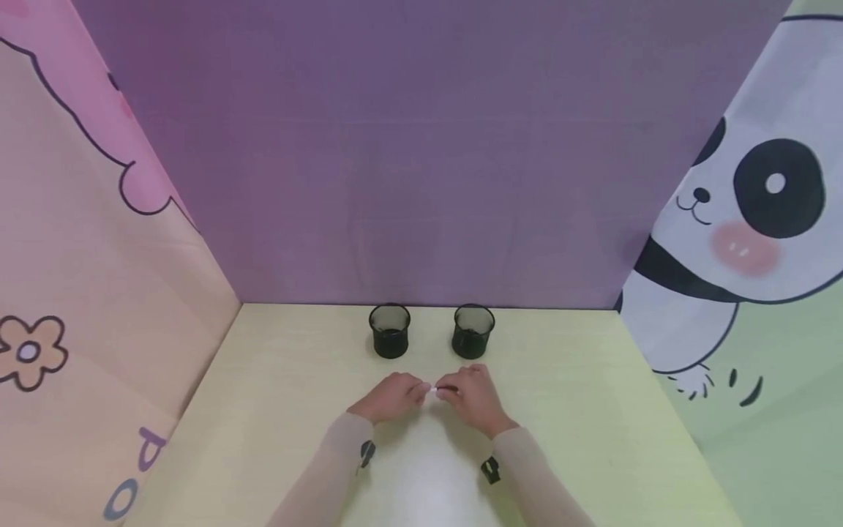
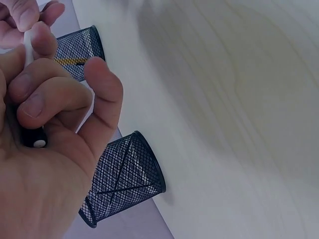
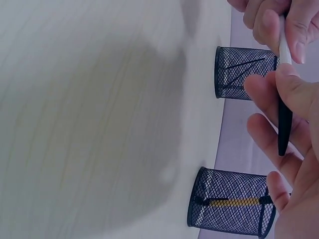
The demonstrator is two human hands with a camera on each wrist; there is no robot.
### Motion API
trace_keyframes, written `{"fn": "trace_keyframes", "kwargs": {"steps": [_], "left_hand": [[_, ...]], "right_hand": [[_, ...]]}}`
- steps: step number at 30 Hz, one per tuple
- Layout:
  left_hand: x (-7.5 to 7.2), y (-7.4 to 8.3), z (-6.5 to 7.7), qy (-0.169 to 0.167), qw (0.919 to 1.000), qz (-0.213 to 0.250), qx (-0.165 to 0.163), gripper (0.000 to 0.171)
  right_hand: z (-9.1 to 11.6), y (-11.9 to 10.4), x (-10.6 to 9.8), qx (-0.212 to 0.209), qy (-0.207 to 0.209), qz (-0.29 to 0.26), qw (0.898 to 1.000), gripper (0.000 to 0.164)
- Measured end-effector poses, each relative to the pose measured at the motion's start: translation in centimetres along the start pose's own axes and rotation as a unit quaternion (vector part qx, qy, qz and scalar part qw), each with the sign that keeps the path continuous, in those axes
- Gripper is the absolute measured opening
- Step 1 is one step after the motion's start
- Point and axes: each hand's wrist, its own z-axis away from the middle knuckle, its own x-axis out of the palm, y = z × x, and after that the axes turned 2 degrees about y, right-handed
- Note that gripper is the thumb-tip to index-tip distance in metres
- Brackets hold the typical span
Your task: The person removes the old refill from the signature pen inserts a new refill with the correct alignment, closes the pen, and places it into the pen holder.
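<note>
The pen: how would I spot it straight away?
Look at the pale table, then at two dark mesh cups near its back edge. Just in front, the left hand and right hand are close together, with the pen held between them. Unlike the cups, it is slim, part white, part black, and pinched in fingers.

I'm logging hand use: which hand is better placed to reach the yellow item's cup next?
Right hand, probably: it's nearer that cup; the left hand is nearer the other cup. Both hold the pen.

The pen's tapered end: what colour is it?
The pen's tapered end is black, showing best in the right wrist view.
</note>
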Motion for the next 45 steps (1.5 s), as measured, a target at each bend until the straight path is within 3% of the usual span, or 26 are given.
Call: {"fn": "trace_keyframes", "kwargs": {"steps": [4,8,15,18,23,37,45], "left_hand": [[0.0,0.0,0.1,0.01,0.9999,0.008,0.01,0.03],[0.0,-0.2,0.0,0.024,0.9989,-0.019,0.035,0.019],[-0.6,-0.6,-0.1,0.069,0.9938,-0.082,0.03,0.025],[-0.9,-0.8,0.0,0.079,0.9923,-0.088,0.035,0.026],[-1.0,-0.9,0.1,0.075,0.9925,-0.082,0.049,0.025],[-0.9,-1.0,0.3,0.053,0.9949,-0.079,0.034,0.022],[-1.1,-1.2,0.8,0.058,0.9955,-0.069,0.029,0.023]], "right_hand": [[0.0,0.1,0.1,0.003,0.006,-0.006,1.0,0.007],[0.1,0.2,0.1,0.004,0.007,-0.013,1.0,0.008],[0.3,0.9,-0.4,0.039,0.007,-0.015,0.999,0.004],[0.3,1.0,-0.8,0.055,0.006,-0.019,0.998,0.004],[0.2,1.0,-0.8,0.051,-0.01,-0.027,0.998,0.007],[0.2,0.7,-0.5,0.049,-0.035,-0.046,0.997,0.009],[0.5,1.1,-0.4,0.03,-0.003,-0.025,0.999,0.005]]}}
